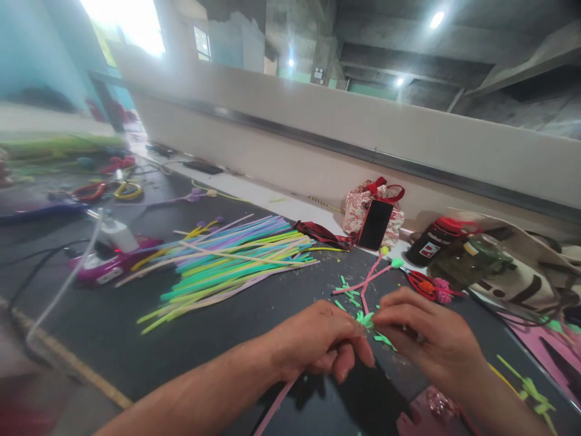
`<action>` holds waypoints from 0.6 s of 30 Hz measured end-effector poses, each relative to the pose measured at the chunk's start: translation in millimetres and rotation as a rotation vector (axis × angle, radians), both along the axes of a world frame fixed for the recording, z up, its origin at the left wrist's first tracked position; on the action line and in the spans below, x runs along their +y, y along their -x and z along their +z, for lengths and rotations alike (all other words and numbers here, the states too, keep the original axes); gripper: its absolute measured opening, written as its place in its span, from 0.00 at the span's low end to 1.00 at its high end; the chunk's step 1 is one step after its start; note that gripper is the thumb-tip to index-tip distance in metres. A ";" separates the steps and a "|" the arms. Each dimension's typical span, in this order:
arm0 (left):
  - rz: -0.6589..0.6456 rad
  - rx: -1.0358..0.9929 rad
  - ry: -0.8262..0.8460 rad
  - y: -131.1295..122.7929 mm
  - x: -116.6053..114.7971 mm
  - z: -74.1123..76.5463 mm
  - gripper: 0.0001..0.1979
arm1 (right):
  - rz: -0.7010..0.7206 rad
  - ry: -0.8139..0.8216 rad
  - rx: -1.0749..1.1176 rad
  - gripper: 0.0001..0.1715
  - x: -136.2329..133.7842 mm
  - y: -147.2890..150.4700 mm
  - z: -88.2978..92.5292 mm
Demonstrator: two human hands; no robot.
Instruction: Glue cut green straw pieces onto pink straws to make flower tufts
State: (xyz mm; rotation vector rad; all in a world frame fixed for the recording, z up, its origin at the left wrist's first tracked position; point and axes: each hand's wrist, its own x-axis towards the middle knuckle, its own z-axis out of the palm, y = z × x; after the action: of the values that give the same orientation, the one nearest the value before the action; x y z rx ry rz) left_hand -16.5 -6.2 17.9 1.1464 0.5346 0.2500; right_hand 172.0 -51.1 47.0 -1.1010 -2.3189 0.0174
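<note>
1. Right hand (426, 333): fingertips pinched on green strips (367, 318), between both hands above table (227, 363).
2. Left hand (329, 336): curled around pink stem (278, 404), fingertips meeting strips.
3. Best to hold stem firmly, work strips gently.
4. Green scraps (349, 295) just beyond, beside crossed pink stems (368, 282).

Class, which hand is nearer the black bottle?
Right: the right hand is on the near side of the black bottle; the left hand is farther away, to the bottle's left.

Tabletop (104, 321): dark, strewn with green clippings (348, 293)
Left: magenta power strip (115, 266) is laid
Middle: chenille stems (236, 257) are piled loosely
Beside clippings: pink stems (368, 280) are crossed
</note>
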 end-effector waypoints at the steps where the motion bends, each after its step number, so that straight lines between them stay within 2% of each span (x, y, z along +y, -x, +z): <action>1: 0.000 -0.002 -0.007 0.0 0.0 -0.1 0.14 | -0.001 -0.020 -0.012 0.06 0.0 -0.1 -0.6; 18: 0.020 0.004 -0.078 -0.4 0.4 -1.0 0.14 | -0.006 -0.161 -0.169 0.06 3.5 -2.1 -6.9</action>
State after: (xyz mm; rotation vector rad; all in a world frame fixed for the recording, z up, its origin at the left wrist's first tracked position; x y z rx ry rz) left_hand -16.1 -5.7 16.8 1.2181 0.5439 0.2875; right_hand 174.1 -47.6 40.1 -1.0643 -2.4167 -0.2697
